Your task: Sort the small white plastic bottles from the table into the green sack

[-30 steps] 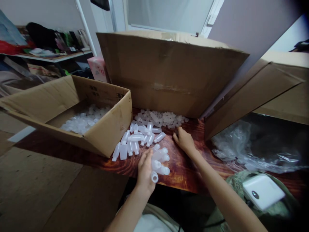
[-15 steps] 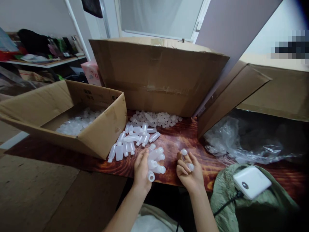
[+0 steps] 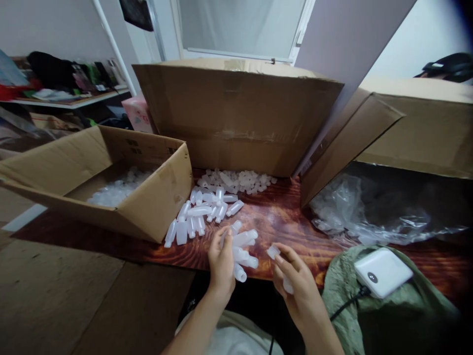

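Note:
Several small translucent white plastic bottles are bunched in my left hand, their necks pointing right. My right hand pinches a small clear-white cap between thumb and fingertips, a short way right of the bottle necks and apart from them. Another whitish piece, partly hidden, is tucked in the right palm. On the table beyond my left hand lies a loose group of bottles. Behind these, small caps are heaped against a large carton.
An open cardboard box at left holds more translucent pieces. The large carton closes off the table's back. At right, a tilted box holds clear plastic film. A white power bank with a cable rests on green cloth.
My right hand has turned from palm-up to a fingertip pinch on one cap. The left-hand bottles have tilted and shifted slightly right. The view has shifted a little.

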`<state>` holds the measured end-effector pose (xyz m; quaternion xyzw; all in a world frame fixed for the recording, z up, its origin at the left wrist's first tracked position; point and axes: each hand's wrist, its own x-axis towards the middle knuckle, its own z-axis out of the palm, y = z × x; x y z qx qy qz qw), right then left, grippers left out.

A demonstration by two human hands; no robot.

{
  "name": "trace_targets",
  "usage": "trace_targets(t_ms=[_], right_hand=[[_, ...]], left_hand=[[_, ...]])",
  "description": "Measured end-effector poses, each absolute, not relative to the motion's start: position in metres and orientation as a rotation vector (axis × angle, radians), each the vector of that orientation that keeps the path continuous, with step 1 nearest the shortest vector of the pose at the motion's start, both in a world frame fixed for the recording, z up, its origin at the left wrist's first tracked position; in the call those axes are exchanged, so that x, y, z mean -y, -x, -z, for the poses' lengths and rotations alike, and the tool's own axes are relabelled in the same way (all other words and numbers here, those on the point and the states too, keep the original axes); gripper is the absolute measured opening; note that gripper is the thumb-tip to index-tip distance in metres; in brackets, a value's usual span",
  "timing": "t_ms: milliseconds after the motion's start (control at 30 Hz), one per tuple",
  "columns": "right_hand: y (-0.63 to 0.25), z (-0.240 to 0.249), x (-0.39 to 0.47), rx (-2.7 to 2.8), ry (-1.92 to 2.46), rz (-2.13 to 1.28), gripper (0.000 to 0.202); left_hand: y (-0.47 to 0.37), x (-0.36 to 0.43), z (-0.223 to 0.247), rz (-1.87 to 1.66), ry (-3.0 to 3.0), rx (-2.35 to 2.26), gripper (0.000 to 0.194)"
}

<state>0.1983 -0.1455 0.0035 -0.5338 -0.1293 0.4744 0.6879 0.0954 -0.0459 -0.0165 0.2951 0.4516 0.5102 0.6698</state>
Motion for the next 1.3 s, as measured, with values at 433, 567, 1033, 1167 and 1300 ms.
trace_targets(t_ms=[433,567,1033,1167,1300], right_hand=[[-0.191,-0.017,0.157,1.118,1.568,-0.605,0.028],[-0.189,-0.023,0.156,1.380,1.602,-0.425,0.023],[-0.206,-0.037,0.155,1.800,1.715,0.003,0.025],[-0.216,-0.043,0.160,1.878,1.743,-0.036,0.027],[-0.224,-0.049,0.167,2.020,1.716,-0.315,0.040]], left_hand=[[-0.093,0.050,0.020,-1.191,-0.791,-1.045,0.041],[-0.093,0.056,0.009,-1.210,-0.928,-1.040,0.034],[-0.092,0.070,-0.015,-1.211,-1.124,-1.080,0.026],[-0.093,0.071,-0.018,-1.197,-1.136,-1.059,0.026],[-0.092,0.071,-0.022,-1.209,-1.107,-1.057,0.025]])
